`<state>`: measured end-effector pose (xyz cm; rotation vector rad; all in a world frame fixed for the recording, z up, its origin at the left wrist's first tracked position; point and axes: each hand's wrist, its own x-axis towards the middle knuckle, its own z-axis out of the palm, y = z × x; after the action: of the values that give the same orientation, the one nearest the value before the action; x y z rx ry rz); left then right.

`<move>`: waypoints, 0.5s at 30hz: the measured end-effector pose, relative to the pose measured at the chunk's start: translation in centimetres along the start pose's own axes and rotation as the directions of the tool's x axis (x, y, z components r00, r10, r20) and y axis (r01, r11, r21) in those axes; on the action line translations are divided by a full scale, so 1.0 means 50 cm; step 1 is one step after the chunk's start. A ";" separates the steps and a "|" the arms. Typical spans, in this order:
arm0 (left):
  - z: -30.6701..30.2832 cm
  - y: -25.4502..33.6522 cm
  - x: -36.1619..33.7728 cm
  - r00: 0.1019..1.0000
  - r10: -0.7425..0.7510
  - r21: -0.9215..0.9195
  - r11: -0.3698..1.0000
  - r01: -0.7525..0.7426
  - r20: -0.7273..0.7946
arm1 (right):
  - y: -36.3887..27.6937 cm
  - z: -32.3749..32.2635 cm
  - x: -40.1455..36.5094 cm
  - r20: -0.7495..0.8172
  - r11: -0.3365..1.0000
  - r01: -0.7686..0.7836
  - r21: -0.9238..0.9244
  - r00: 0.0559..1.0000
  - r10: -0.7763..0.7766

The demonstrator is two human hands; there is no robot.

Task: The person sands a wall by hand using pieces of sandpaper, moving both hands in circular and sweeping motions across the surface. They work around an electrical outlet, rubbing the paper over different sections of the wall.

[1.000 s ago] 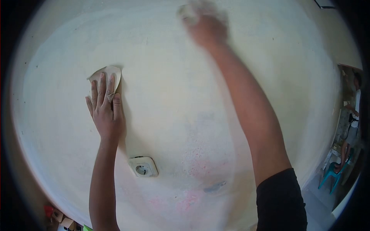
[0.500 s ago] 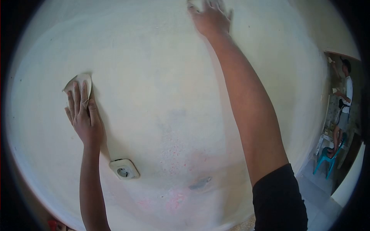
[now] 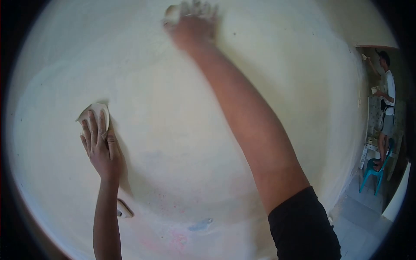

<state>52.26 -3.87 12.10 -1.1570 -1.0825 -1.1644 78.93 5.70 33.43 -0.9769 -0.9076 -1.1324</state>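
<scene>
My left hand is pressed against the pale wall, fingers stretched over a curled, light sheet of sandpaper. The sheet's edges stick out past the fingertips and beside the thumb. High up at the top of the view, my right hand is against the wall, blurred by motion. A pale piece of sandpaper shows between its thumb and fingers; most of that piece is hidden under the hand.
A wall socket sits partly behind my left forearm. Pink and bluish stains mark the lower wall. Through an opening at the right, another person stands on a teal plastic chair, one arm raised to a wall.
My right hand has swept left across the upper wall. My left hand has shifted slightly right along the wall with its sheet, now covering part of the socket. The view has tilted up.
</scene>
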 end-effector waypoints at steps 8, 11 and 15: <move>-0.022 0.170 -0.043 0.993 0.076 -0.019 0.997 -0.075 0.085 | 0.105 -0.060 0.014 0.159 0.904 0.286 0.317 0.924 -0.348; -0.051 0.195 -0.060 0.997 0.057 0.005 0.998 -0.057 0.053 | 0.237 -0.237 0.021 0.507 0.988 0.019 0.150 0.857 -0.093; -0.042 0.217 -0.080 0.998 0.043 -0.002 0.999 -0.043 0.046 | 0.240 -0.199 -0.013 0.460 0.969 0.089 0.229 0.868 -0.188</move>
<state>62.75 -5.21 6.93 -1.2071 -1.0873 -1.1098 91.37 -1.86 27.82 -1.0549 -1.4872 -0.9034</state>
